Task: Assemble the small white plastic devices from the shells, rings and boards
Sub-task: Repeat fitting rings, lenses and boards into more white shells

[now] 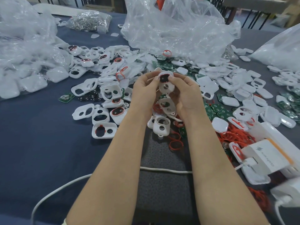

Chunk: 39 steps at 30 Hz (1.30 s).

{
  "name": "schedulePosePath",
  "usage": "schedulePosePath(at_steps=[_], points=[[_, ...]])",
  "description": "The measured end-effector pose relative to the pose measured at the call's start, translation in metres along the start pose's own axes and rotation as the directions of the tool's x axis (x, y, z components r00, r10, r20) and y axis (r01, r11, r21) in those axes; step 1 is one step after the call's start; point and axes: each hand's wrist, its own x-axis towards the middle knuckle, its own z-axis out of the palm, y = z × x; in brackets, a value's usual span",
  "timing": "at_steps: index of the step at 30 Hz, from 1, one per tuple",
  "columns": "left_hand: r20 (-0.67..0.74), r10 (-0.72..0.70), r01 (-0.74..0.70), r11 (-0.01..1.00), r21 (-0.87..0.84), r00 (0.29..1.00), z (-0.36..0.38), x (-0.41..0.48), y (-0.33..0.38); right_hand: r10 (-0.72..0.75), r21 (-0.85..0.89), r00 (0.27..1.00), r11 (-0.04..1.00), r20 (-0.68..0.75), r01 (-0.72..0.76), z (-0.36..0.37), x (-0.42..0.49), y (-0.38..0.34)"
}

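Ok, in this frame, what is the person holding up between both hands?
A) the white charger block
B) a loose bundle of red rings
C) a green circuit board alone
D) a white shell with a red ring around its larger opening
D: the left hand and right hand pinch a white shell above the pile, with a red ring lining its upper, larger opening.

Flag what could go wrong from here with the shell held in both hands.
1. Both hands, left hand and right hand, pinch one white shell in mid-air above the loose parts pile; a slip would probably lose it among lookalikes.
2. The red ring in its oval opening could sit unevenly if pressed on one side.
3. The white cable runs under both forearms and might snag.
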Motion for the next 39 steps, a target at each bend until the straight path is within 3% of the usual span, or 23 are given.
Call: schedulePosePath(at_steps=[8,16,21,26,30,35,37,39], points=[[0.067,-0.077,0.09,0.975,-0.202,0.995,-0.0014,-0.0014,0.0049,0.037,0.019,0.999,0.999,-0.031,-0.036,0.0006,0.0014,0.0006],[0.048,0.026,-0.029,0.998,0.047,0.999,-0.0002,-0.0031,0.0004,0.037,0.011,0.998,0.999,-0.05,-0.036,0.0007,0.0015,0.0008],[0.002,0.039,-0.039,0.998,0.052,0.999,-0.0003,-0.0041,0.0011,0.016,-0.061,1.0,0.998,-0.021,-0.017,0.0014,0.0019,0.0033],[0.065,-0.027,0.036,0.991,-0.132,0.998,-0.0012,-0.0031,0.0038,0.034,0.048,0.999,0.998,0.007,-0.034,0.0008,0.0013,0.0004],[0.115,-0.025,0.053,0.969,-0.243,0.993,-0.0038,-0.0009,0.006,0.136,0.203,0.982,0.966,0.134,-0.162,-0.0025,-0.0006,-0.0037],[0.162,-0.058,0.112,0.93,-0.35,0.985,-0.0039,-0.002,0.0085,0.165,0.186,0.965,0.961,0.202,-0.204,-0.0038,-0.0018,-0.0037],[0.127,-0.063,0.102,0.936,-0.336,0.99,-0.0013,-0.0029,0.0075,0.139,0.172,0.974,0.97,0.179,-0.17,-0.0024,-0.0024,-0.0039],[0.013,0.023,-0.02,0.985,-0.169,1.0,0.0013,-0.003,0.0044,0.103,0.153,0.985,0.98,0.138,-0.124,-0.0006,-0.0027,-0.0038]])
